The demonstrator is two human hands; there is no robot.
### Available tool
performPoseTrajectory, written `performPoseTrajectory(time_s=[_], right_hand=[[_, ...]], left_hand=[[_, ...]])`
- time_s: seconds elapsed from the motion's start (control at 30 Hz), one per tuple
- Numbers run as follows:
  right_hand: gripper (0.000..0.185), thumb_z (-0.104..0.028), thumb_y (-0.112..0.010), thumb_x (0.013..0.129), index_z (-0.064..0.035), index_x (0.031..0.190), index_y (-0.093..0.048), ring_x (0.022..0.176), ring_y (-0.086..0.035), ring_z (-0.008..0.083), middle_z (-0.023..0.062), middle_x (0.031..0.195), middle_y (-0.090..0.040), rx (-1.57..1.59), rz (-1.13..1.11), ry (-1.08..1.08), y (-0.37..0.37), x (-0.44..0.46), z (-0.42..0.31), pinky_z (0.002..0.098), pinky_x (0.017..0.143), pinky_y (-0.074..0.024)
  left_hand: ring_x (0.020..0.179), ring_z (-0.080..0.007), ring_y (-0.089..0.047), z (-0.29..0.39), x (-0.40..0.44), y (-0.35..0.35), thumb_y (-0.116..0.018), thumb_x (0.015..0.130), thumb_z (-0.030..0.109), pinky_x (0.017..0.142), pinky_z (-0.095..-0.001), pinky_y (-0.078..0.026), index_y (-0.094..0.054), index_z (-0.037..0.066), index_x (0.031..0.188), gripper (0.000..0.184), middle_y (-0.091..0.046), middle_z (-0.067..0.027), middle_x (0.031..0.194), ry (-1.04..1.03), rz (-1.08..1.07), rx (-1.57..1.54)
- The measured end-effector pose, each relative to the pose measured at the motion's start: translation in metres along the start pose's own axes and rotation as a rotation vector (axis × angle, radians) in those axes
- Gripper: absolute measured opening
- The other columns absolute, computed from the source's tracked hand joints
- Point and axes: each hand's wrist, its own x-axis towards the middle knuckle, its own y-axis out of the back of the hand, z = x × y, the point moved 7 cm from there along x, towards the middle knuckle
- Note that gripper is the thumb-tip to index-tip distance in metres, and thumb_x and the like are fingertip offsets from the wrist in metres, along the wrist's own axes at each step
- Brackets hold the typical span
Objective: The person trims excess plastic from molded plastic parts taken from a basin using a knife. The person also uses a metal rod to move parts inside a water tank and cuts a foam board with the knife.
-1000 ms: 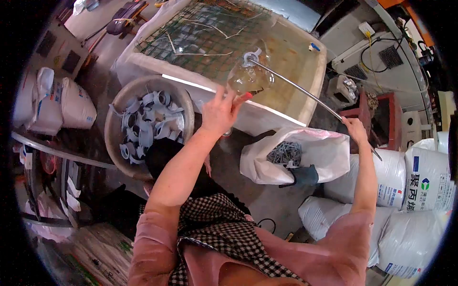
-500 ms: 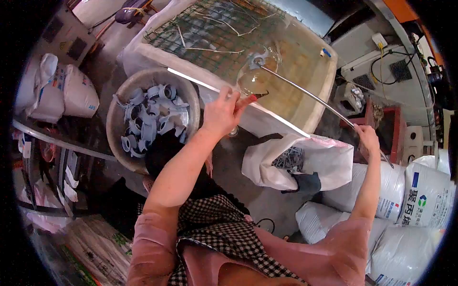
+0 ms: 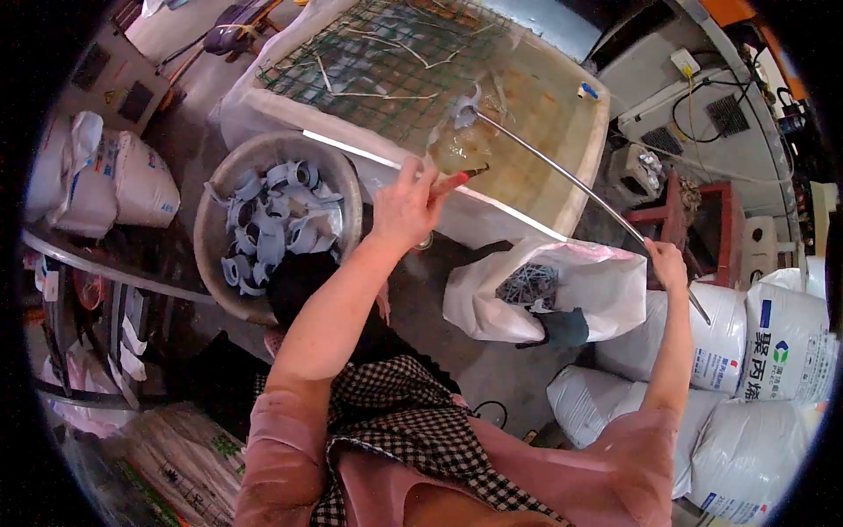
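My left hand (image 3: 406, 208) is closed around a red-handled tool (image 3: 453, 182) with a thin dark tip, above the near rim of a white water tub (image 3: 518, 220). I cannot make out its exact kind. Out to the right, my right hand (image 3: 667, 265) grips a long metal rod (image 3: 562, 170) slanting over the tub. The rod's far end meets a grey plastic part (image 3: 466, 109) at the rippled water surface; whether it is hooked is unclear. Left of my left arm stands a round basin (image 3: 207, 233) of grey curved plastic parts (image 3: 279, 220).
Green netting (image 3: 369, 66) with pale sticks covers the tub's far left side. In front of the tub stands an open white sack (image 3: 606, 299) holding thin grey pieces, a dark cloth (image 3: 560, 328) over its edge. Full white sacks (image 3: 786, 342) are stacked at right, near a red frame (image 3: 724, 228).
My right hand and the rod's near end have shifted slightly left and down. The grey part at the far end has moved a little and turned. My left hand keeps the red-handled tool.
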Motion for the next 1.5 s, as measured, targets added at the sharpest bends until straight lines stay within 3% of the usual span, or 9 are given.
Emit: performPoseTrajectory(time_s=[0.4, 0.43, 0.63, 0.9, 1.1, 1.23, 1.33, 1.5], right_hand=[[0.051, -0.053, -0.042, 0.083, -0.0093, 0.1, -0.063, 0.095, -0.056, 0.0351, 0.0189, 0.096, -0.061, 0.076, -0.099, 0.114, -0.057, 0.081, -0.086, 0.0436, 0.083, -0.043], [0.051, -0.053, -0.041, 0.083, -0.0095, 0.1, -0.064, 0.095, -0.056, 0.035, 0.0186, 0.096, -0.061, 0.063, -0.106, 0.154, -0.064, 0.095, -0.097, 0.0435, 0.083, -0.043], [0.051, -0.055, -0.04, 0.084, -0.0132, 0.103, -0.063, 0.098, -0.055, 0.0332, 0.0159, 0.102, -0.06, 0.045, -0.119, 0.244, -0.098, 0.156, -0.166, 0.0434, 0.084, -0.0426], [0.046, -0.051, -0.043, 0.083, -0.0135, 0.1, -0.064, 0.093, -0.057, 0.033, 0.0152, 0.096, -0.062, 0.182, -0.114, 0.4, -0.132, 0.186, -0.254, 0.0414, 0.081, -0.0436], [0.045, -0.05, -0.045, 0.082, -0.0129, 0.099, -0.064, 0.093, -0.057, 0.0316, 0.0148, 0.096, -0.062, 0.001, -0.033, 0.34, -0.057, 0.166, -0.184, 0.04, 0.08, -0.0443], [0.042, -0.049, -0.048, 0.082, -0.0131, 0.098, -0.064, 0.093, -0.057, 0.032, 0.0145, 0.095, -0.062, -0.015, -0.09, 0.295, -0.03, 0.145, -0.102, 0.0401, 0.08, -0.0439], [0.044, -0.05, -0.048, 0.081, -0.0134, 0.097, -0.065, 0.092, -0.057, 0.0336, 0.0161, 0.095, -0.062, 0.068, -0.004, 0.236, -0.02, 0.115, -0.053, 0.0394, 0.08, -0.0442], [0.044, -0.05, -0.048, 0.082, -0.0114, 0.094, -0.066, 0.088, -0.058, 0.0345, 0.0159, 0.09, -0.063, 0.077, 0.005, 0.164, 0.0, 0.069, -0.037, 0.0399, 0.078, -0.0443]], left_hand=[[0.063, -0.0301, -0.058, 0.001, 0.004, -0.001, -0.062, 0.075, 0.02, 0.051, -0.0405, -0.046, -0.052, 0.01, 0.09, 0.02, -0.049, -0.0085, 0.091, -0.001, 0.0, -0.063], [0.062, -0.0294, -0.059, 0.001, 0.005, -0.001, -0.065, 0.07, 0.016, 0.049, -0.0401, -0.046, -0.054, 0.012, 0.089, 0.023, -0.049, -0.0095, 0.091, -0.005, 0.019, -0.056], [0.059, -0.0287, -0.058, -0.003, 0.011, -0.003, -0.066, 0.068, 0.016, 0.047, -0.0393, -0.046, -0.051, 0.011, 0.086, 0.024, -0.049, -0.0076, 0.089, -0.005, 0.039, -0.093], [0.058, -0.0272, -0.057, -0.005, 0.015, -0.013, -0.065, 0.069, 0.018, 0.047, -0.0378, -0.047, -0.052, 0.01, 0.089, 0.025, -0.048, -0.0072, 0.092, -0.022, 0.038, -0.107], [0.062, -0.0274, -0.058, -0.002, 0.015, -0.012, -0.064, 0.07, 0.018, 0.048, -0.0375, -0.047, -0.051, 0.01, 0.088, 0.024, -0.047, -0.0076, 0.091, -0.022, 0.019, -0.107], [0.064, -0.028, -0.058, 0.002, 0.01, -0.011, -0.064, 0.07, 0.017, 0.05, -0.0382, -0.048, -0.051, 0.01, 0.089, 0.024, -0.047, -0.0082, 0.092, -0.027, 0.016, -0.12], [0.065, -0.0289, -0.059, 0.004, 0.009, -0.011, -0.064, 0.07, 0.017, 0.051, -0.0395, -0.048, -0.051, 0.011, 0.091, 0.026, -0.047, -0.0095, 0.093, 0.013, -0.029, -0.077], [0.066, -0.0304, -0.06, 0.008, 0.007, -0.009, -0.064, 0.071, 0.017, 0.052, -0.0412, -0.048, -0.05, 0.01, 0.09, 0.025, -0.048, -0.0108, 0.094, 0.05, -0.057, -0.053]])
